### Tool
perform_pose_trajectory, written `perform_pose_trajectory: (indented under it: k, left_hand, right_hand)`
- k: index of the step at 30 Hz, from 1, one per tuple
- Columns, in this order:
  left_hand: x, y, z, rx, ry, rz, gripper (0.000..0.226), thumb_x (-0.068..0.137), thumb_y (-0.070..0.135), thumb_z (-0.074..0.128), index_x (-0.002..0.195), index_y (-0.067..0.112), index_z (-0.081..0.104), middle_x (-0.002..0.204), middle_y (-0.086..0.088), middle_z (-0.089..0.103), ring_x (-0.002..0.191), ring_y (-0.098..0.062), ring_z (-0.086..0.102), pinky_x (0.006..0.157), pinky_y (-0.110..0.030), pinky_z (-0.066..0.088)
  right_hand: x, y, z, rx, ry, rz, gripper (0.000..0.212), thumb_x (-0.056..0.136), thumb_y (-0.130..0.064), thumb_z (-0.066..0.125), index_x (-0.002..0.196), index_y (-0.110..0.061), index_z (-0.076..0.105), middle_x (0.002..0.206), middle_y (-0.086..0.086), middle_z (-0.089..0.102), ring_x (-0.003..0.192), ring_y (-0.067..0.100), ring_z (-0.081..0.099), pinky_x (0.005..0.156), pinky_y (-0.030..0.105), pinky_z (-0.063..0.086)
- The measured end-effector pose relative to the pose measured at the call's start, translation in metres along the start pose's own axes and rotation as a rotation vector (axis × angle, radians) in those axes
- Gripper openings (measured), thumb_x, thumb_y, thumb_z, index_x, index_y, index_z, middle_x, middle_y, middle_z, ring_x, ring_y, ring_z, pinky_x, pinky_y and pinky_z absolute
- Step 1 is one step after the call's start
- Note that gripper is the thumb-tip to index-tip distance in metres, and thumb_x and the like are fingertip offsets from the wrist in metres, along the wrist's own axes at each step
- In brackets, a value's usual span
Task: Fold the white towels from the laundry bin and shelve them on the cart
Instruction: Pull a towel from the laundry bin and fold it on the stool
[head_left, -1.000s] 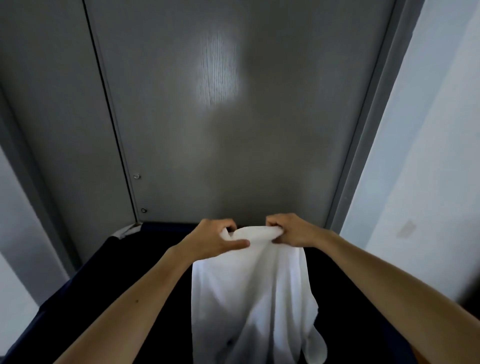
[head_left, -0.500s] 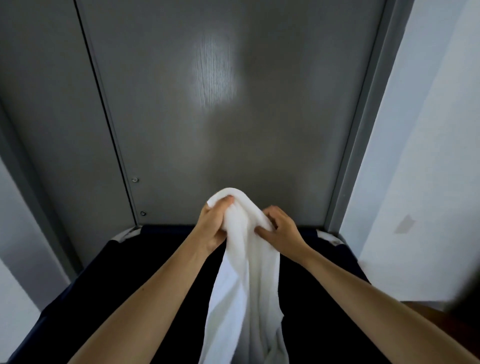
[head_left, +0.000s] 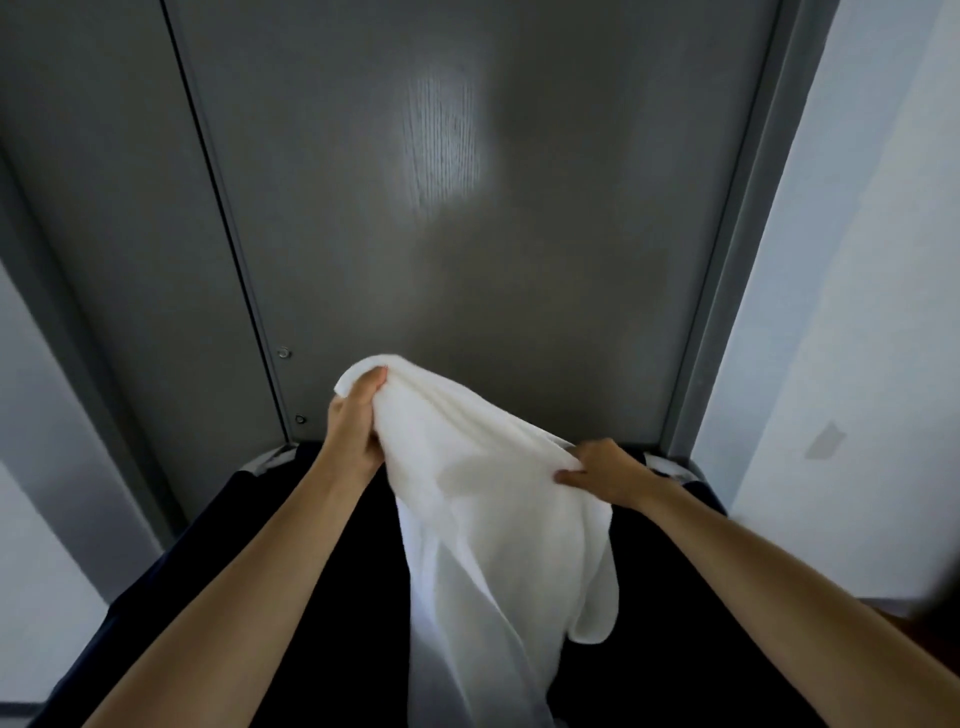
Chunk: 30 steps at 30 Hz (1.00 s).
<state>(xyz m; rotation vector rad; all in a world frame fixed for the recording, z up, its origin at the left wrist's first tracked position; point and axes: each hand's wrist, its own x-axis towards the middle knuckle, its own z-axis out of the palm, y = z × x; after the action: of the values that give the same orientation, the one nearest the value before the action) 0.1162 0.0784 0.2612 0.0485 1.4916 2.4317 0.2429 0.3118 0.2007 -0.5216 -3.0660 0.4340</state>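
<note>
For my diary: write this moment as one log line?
left hand: grips white towel top | right hand: pinches towel edge, lower | towel: unfolded, hanging over dark bin

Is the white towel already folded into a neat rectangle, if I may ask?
No, the white towel hangs loose and rumpled from the left hand and right hand above the dark laundry bin.

No legible text or labels

— Worn on the forearms?
— Bare along all the visible length, both left forearm (head_left: 234, 597) and right forearm (head_left: 779, 561).
— And the grips?
— Bare too: left grip (head_left: 356, 421), right grip (head_left: 602, 470), fingers and thumbs uncovered.
</note>
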Motion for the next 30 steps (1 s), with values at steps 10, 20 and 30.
perform_pose_trajectory:
  k: [10,20,30]
  left_hand:
    - [0.001,0.008,-0.027,-0.041,0.172,0.037,0.009,0.088,0.02,0.061,0.081,0.015,0.057,0.079,0.0,0.061,0.069,-0.012,0.06,0.061,-0.026,0.051]
    - [-0.03,0.041,0.0,-0.088,-0.3,-0.029,0.041,0.094,0.037,0.043,0.092,0.01,0.073,0.086,-0.003,0.074,0.077,-0.014,0.071,0.067,-0.024,0.054]
    - [-0.053,0.037,0.027,0.175,-0.47,-0.102,0.051,0.097,0.031,0.038,0.074,0.007,0.077,0.078,-0.009,0.073,0.068,-0.016,0.07,0.058,-0.022,0.054]
  right_hand:
    - [0.011,0.022,-0.014,-0.532,0.052,-0.015,0.029,0.096,-0.018,0.041,0.119,-0.009,0.056,0.121,0.01,0.056,0.112,0.026,0.056,0.101,0.033,0.031]
    - [0.019,0.017,-0.006,-0.023,0.135,0.153,0.045,0.096,-0.031,0.047,0.136,-0.011,0.045,0.146,0.006,0.04,0.131,0.024,0.041,0.107,0.035,0.033]
    - [0.012,-0.073,-0.013,0.716,0.142,-0.267,0.019,0.086,-0.004,0.063,0.103,-0.009,0.07,0.098,-0.005,0.068,0.09,0.002,0.061,0.084,0.02,0.049]
